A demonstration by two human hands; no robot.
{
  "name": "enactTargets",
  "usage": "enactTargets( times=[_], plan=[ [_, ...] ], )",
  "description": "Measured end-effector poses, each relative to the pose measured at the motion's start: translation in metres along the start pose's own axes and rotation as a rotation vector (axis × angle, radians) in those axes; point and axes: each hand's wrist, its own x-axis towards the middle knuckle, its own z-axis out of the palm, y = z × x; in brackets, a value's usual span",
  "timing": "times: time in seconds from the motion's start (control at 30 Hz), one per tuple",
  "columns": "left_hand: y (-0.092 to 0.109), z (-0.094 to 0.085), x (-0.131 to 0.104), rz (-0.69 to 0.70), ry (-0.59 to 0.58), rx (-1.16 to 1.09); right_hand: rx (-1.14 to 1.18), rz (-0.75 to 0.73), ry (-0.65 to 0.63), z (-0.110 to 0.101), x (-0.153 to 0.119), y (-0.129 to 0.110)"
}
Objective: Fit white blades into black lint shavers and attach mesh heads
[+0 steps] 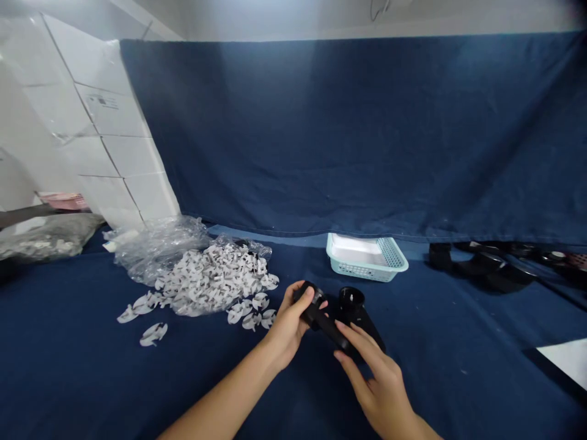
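Between my two hands is a black plastic piece (328, 327) with a wider round end and a long handle-like part. My left hand (293, 321) grips the wide end, thumb on top. At the other end, the fingers of my right hand (373, 373) are closed around the handle-like part. Just behind lies a second black part (352, 298) with a round, cup-like opening and a small pale pin inside; my right hand partly covers its long body. Left of my left hand, several small white plastic pieces (251, 313) lie loose on the cloth.
A large heap of white pieces (213, 275) spills from a clear plastic bag (160, 244). A light-blue basket (367, 270) with white inside stands at the back. Black items (486, 269) lie at right, near a white sheet (566, 360). White boxes (114, 134) are stacked at left beside a blue curtain (348, 134).
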Motion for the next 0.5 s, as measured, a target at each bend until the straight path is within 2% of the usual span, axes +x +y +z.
enactTargets(
  times=[0.13,0.27,0.37,0.43,0.5],
  plan=[
    [0.005,-0.016,0.007,-0.02,-0.134,0.106,-0.112,-0.189,-0.07,-0.006,0.005,-0.007],
    [0.011,-0.029,0.015,0.016,-0.212,0.295,-0.229,-0.211,-0.031,-0.003,-0.001,-0.008],
    [0.008,-0.028,0.019,0.04,-0.22,0.398,-0.228,-0.234,-0.107,0.003,-0.005,-0.007],
    [0.01,-0.026,0.015,0.059,-0.205,0.429,-0.186,-0.263,-0.163,-0.005,0.001,-0.011],
    [0.026,-0.027,0.001,0.08,-0.174,0.437,-0.142,-0.258,-0.17,-0.028,0.014,-0.018]
  ],
)
